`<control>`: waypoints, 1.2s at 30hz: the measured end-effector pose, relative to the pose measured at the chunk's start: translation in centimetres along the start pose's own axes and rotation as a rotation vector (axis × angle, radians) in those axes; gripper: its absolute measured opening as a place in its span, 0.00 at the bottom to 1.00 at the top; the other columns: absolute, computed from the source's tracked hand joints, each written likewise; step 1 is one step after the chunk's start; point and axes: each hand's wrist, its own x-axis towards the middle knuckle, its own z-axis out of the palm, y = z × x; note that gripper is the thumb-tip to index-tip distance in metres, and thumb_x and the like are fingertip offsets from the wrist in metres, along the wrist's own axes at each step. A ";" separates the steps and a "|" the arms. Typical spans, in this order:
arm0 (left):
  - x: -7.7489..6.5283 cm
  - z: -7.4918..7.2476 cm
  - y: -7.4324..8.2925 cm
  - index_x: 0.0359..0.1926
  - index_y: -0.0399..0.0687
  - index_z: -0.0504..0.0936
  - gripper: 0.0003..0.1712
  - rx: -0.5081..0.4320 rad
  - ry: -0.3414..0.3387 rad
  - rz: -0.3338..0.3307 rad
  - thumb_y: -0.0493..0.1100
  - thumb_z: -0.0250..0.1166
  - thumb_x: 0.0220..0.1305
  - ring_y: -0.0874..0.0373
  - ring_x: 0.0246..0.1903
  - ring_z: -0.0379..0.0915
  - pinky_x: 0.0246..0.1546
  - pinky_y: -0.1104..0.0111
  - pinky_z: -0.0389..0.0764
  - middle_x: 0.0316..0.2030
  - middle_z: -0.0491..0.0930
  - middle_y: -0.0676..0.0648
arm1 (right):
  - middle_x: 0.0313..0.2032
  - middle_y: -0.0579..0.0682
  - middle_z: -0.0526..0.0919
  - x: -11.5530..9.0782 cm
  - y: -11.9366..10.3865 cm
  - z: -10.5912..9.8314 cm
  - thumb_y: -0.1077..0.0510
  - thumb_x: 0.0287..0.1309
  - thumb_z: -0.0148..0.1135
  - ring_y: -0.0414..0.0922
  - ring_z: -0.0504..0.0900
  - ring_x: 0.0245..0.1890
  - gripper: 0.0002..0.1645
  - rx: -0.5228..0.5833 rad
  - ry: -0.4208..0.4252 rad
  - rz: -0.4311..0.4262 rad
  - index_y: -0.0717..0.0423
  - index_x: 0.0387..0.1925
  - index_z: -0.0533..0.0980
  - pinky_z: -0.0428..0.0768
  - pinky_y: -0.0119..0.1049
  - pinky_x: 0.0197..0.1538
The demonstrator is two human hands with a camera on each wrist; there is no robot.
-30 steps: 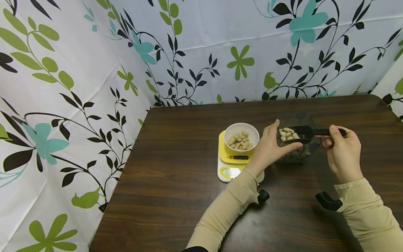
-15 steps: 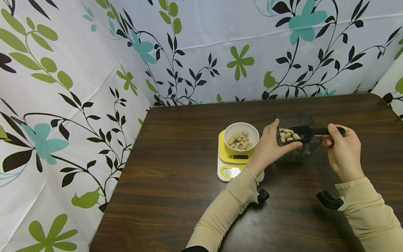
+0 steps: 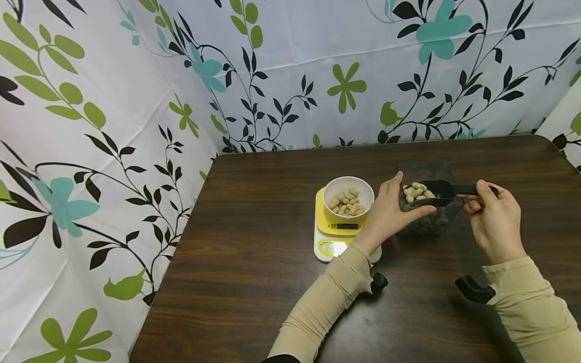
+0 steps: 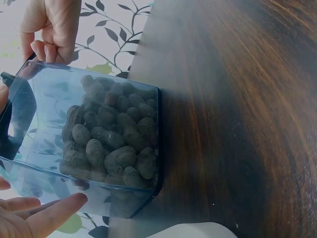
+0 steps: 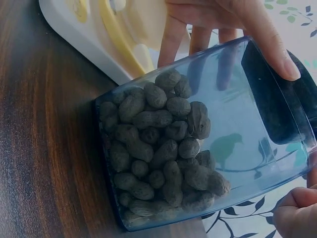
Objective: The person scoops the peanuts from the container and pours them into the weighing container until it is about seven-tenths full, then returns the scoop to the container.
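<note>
A clear plastic container [image 4: 111, 173] part-filled with unshelled peanuts [image 5: 171, 183] stands on the table. My left hand [image 3: 392, 209] holds its left side, fingers along the wall and thumb across the front rim. My right hand [image 3: 496, 217] grips the handle of a black scoop [image 3: 442, 189] at the container's mouth. Several peanuts [image 3: 415, 192] lie in the scoop, toward the left hand. Just left of the container, a white bowl [image 3: 348, 181] with more peanuts sits on a yellow and white kitchen scale [image 3: 326, 222]. My left wrist covers part of the scale's front.
The dark wood table [image 3: 254, 252] reaches back to a leaf-patterned curtain [image 3: 290, 85] along the far and left sides. Black devices [image 3: 474, 290] are strapped at both wrists.
The scoop and right hand have shifted very slightly right, and the peanuts in the scoop lie a little differently. The left hand, container, bowl and scale keep their places.
</note>
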 end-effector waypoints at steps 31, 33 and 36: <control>-0.3 -1.6 0.6 0.73 0.63 0.42 0.53 0.046 0.012 0.012 0.70 0.59 0.55 0.56 0.65 0.63 0.57 0.65 0.74 0.70 0.53 0.51 | 0.24 0.56 0.74 0.2 -0.9 0.3 0.64 0.63 0.52 0.43 0.63 0.19 0.05 0.190 0.019 0.027 0.64 0.36 0.66 0.65 0.32 0.26; -0.4 -2.0 0.6 0.73 0.63 0.42 0.53 0.048 0.021 0.016 0.70 0.59 0.54 0.57 0.66 0.61 0.58 0.65 0.73 0.71 0.52 0.52 | 0.25 0.56 0.73 0.3 -1.2 0.7 0.65 0.64 0.51 0.43 0.63 0.20 0.05 0.188 0.009 0.013 0.64 0.38 0.66 0.66 0.32 0.26; -0.5 -2.8 0.4 0.73 0.63 0.42 0.53 0.058 0.040 0.022 0.71 0.58 0.54 0.57 0.67 0.59 0.59 0.64 0.72 0.71 0.51 0.52 | 0.25 0.56 0.72 0.3 -1.6 1.5 0.65 0.64 0.51 0.43 0.64 0.20 0.06 0.196 -0.008 -0.001 0.63 0.39 0.65 0.66 0.32 0.26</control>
